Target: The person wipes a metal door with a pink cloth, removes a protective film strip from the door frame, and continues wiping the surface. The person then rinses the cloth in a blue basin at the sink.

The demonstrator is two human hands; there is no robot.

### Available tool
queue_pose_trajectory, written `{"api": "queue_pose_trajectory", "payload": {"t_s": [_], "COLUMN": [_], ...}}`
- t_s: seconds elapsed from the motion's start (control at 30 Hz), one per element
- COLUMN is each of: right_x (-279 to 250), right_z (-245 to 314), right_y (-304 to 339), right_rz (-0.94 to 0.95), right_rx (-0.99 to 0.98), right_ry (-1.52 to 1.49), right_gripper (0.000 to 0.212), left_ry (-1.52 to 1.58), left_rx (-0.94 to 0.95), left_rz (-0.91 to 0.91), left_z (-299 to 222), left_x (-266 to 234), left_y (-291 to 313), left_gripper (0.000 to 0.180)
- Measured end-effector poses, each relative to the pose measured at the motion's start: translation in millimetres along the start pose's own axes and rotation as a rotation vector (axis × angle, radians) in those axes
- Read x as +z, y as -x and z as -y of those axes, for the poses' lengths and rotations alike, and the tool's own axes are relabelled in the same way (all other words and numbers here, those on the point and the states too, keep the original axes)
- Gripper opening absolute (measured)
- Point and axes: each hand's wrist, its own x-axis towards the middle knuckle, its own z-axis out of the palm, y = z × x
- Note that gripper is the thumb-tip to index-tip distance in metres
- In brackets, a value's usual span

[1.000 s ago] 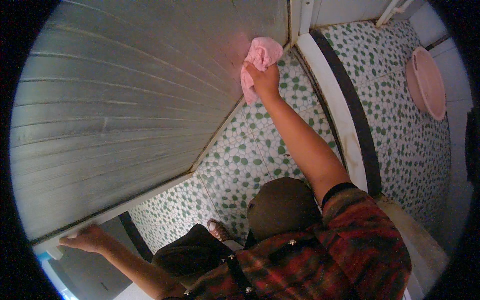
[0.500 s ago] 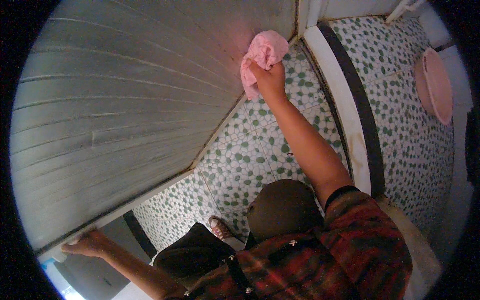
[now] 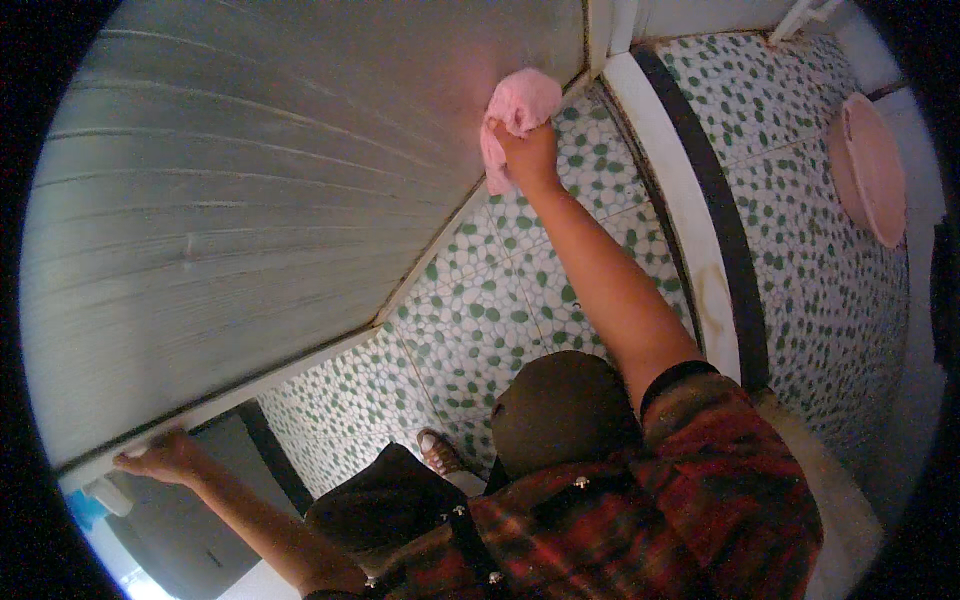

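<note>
A crumpled pink cloth (image 3: 525, 100) is bunched in my right hand (image 3: 532, 158), its fingers closed around it. The cloth lies against the grey ribbed door (image 3: 300, 170), low down near the door's far bottom corner. At the lower left my left hand (image 3: 165, 460) grips the door's pale edge; the fingertips on the other face are partly hidden.
Green-and-white pebble-pattern tiles (image 3: 490, 315) cover the floor. A raised white sill (image 3: 690, 200) with a dark border runs along the right. Beyond it stands a pink basin (image 3: 868, 170). My shoe (image 3: 437, 450) is below the door.
My right hand and the cloth have shifted slightly left along the door. The door's near edge and my left hand have moved a little up and to the left.
</note>
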Motion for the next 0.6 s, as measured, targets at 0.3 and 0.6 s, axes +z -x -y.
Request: {"api": "queue_pose_trajectory", "payload": {"t_s": [0.3, 0.6], "right_x": [-32, -76], "right_z": [18, 62], "right_y": [6, 22], "right_rz": [0.227, 0.42], "right_rx": [0.397, 0.603], "right_ry": [-0.777, -1.26], "right_gripper": [0.032, 0.045], "left_ry": [0.359, 0.356], "left_rx": [-0.238, -0.28], "left_rz": [0.001, -0.078], "left_z": [-27, -35], "left_x": [13, 9], "left_y": [17, 27], "left_gripper": [0.067, 0.066]}}
